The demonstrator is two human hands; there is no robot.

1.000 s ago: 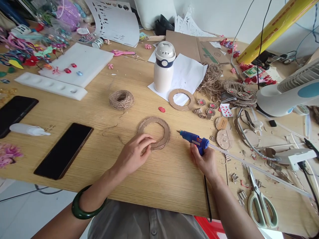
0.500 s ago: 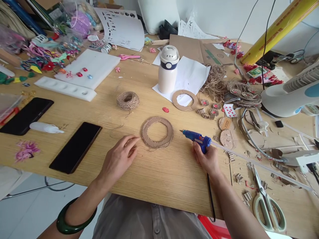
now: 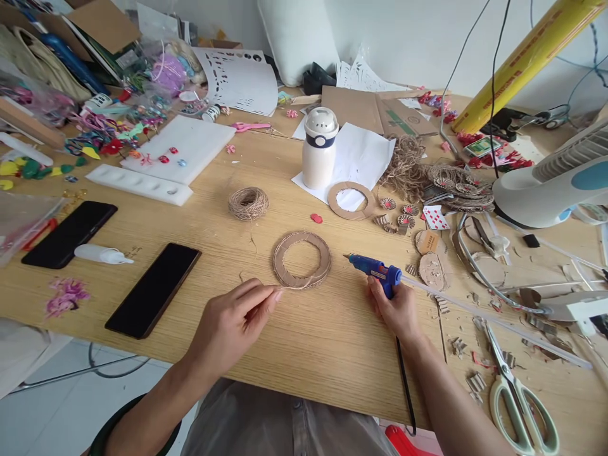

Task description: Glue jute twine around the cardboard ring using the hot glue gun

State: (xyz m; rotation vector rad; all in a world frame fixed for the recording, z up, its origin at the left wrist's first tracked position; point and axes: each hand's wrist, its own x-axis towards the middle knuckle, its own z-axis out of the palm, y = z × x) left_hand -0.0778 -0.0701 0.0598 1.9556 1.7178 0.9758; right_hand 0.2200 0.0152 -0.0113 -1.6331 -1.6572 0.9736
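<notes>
A cardboard ring (image 3: 280, 253) edged with twine lies flat on the table in front of me. My left hand (image 3: 237, 320) is closed, pinching a strand of twine (image 3: 297, 287) between thumb and fingers at the ring's lower left; the strand runs onto the ring's near edge. In my right hand (image 3: 393, 308) is a blue hot glue gun (image 3: 375, 267), held by its handle. Its tip points left, a little apart from the ring. A long clear glue stick (image 3: 456, 301) sticks out of its back. Behind the ring sits a ball of twine (image 3: 248, 204).
Scissors (image 3: 515, 386) lie at the right among cardboard scraps. A white bottle (image 3: 318, 152) stands on paper beside a second cardboard ring (image 3: 335, 204). To the left are a black phone (image 3: 152, 290), another phone (image 3: 71, 234) and a glue bottle (image 3: 102, 254). A white fan (image 3: 527, 196) stands far right.
My left hand has moved right and slightly down, its fingers now closed on the twine strand. The glue gun stays almost where it was. The view has shifted slightly.
</notes>
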